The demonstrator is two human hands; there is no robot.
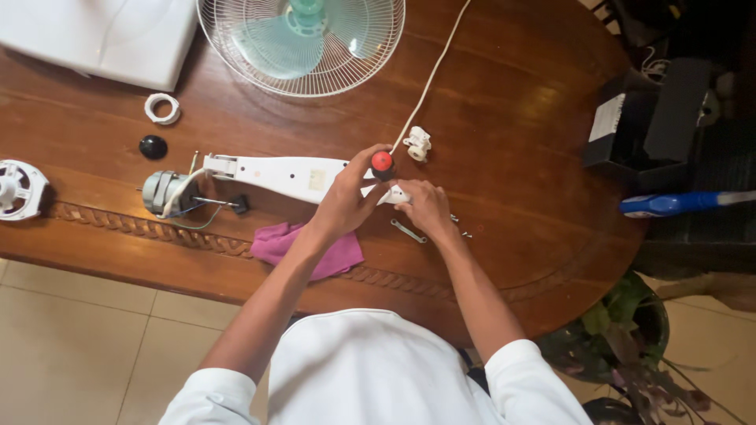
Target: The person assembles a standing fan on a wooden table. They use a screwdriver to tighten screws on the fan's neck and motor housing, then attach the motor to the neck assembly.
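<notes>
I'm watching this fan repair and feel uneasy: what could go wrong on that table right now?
The small screws lie loose beside the right hand and could be swept off. The left hand presses a red-handled screwdriver onto the white fan housing; a slip could jab fingers. Exposed wires at the motor might snag.

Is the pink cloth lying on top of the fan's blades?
No, the pink cloth lies on the wooden table under the left hand, far from the fan blades.
</notes>
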